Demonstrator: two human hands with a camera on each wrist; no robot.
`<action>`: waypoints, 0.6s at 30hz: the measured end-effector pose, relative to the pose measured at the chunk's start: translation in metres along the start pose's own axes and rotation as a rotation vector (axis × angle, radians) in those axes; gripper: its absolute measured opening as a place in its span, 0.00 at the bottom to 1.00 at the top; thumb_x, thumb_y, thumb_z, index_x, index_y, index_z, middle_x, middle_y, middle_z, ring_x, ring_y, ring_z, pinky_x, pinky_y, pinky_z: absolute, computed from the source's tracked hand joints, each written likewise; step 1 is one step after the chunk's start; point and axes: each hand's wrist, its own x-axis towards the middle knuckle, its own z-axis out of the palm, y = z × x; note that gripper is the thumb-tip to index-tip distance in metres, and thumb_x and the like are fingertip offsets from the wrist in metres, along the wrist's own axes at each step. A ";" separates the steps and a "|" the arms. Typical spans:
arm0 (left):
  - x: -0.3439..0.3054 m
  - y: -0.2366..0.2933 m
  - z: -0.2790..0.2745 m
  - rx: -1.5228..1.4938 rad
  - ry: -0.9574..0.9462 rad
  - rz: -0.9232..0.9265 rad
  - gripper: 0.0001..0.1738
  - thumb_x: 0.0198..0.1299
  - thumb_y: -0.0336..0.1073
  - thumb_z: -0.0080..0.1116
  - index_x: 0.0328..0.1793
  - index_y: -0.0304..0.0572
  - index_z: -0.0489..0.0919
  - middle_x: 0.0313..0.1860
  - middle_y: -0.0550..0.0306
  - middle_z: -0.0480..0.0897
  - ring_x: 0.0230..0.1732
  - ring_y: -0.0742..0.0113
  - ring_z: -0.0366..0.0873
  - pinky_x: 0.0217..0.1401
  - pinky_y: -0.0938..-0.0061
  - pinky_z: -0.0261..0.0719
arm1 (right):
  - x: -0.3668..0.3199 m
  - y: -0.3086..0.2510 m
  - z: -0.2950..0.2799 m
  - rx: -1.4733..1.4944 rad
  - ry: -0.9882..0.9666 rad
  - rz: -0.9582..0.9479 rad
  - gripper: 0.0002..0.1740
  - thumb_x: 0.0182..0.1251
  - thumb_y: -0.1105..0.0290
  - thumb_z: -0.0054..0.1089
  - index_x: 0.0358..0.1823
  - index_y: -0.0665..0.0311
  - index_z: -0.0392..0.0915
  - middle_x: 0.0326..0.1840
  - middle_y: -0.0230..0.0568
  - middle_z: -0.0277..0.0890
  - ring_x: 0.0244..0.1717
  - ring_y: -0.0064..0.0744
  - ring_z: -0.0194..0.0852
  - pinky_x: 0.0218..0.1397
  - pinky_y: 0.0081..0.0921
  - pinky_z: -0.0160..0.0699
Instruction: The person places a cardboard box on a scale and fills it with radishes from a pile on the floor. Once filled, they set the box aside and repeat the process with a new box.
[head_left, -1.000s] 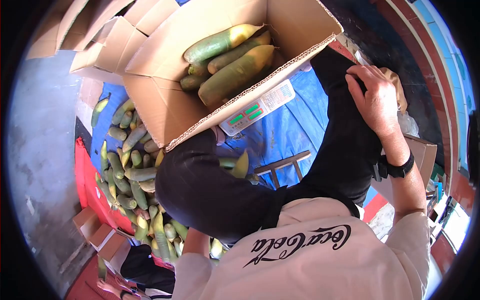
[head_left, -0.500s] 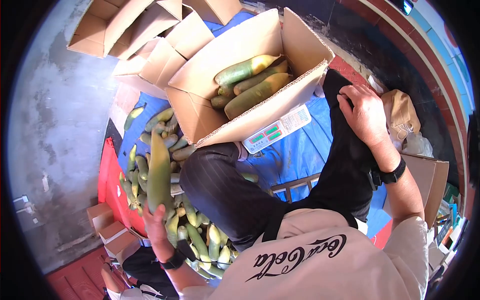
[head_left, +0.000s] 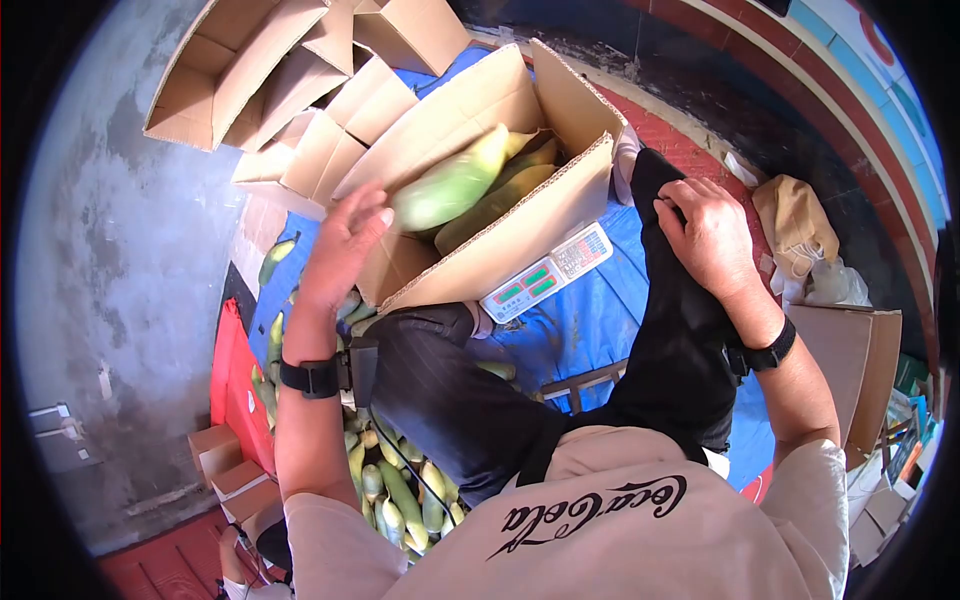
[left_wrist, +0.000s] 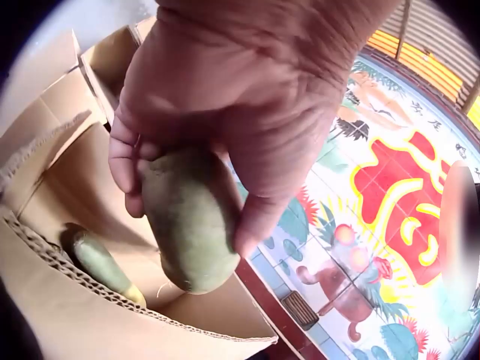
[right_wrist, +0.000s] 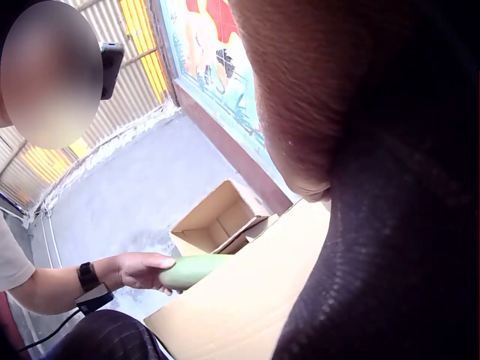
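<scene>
In the head view, a green radish (head_left: 455, 185) with a yellowish tip, partly blurred, lies over other radishes (head_left: 500, 210) inside an open cardboard box (head_left: 465, 278). My left hand (head_left: 345, 245) is at its near end. The left wrist view shows the thumb and fingers of that hand (left_wrist: 232, 97) around the thick radish (left_wrist: 191, 225); the right wrist view also shows the hand (right_wrist: 142, 270) gripping the radish (right_wrist: 195, 271). The box stands over a white scale (head_left: 555, 270) with lit green displays. My right hand (head_left: 705, 235) rests on the black-trousered knee, holding nothing visible.
More radishes (head_left: 400, 500) are piled beside the left leg on a blue sheet (head_left: 560, 335). Empty boxes (head_left: 335, 130) stand beyond the filled box, and another carton (head_left: 835, 355) is at the right. Part of another person (head_left: 240, 560) shows at the lower left.
My left hand has carried a radish from beside the left leg up to the box, where it now lies over the others. My right hand stays on the knee.
</scene>
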 end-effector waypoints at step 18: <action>-0.158 -0.048 0.021 0.206 0.322 0.023 0.24 0.61 0.37 0.56 0.61 0.34 0.70 0.60 0.45 0.73 0.64 0.55 0.67 0.68 0.66 0.59 | 0.000 -0.003 0.001 -0.026 0.026 -0.046 0.07 0.57 0.68 0.60 0.29 0.64 0.76 0.29 0.42 0.77 0.36 0.43 0.77 0.42 0.36 0.76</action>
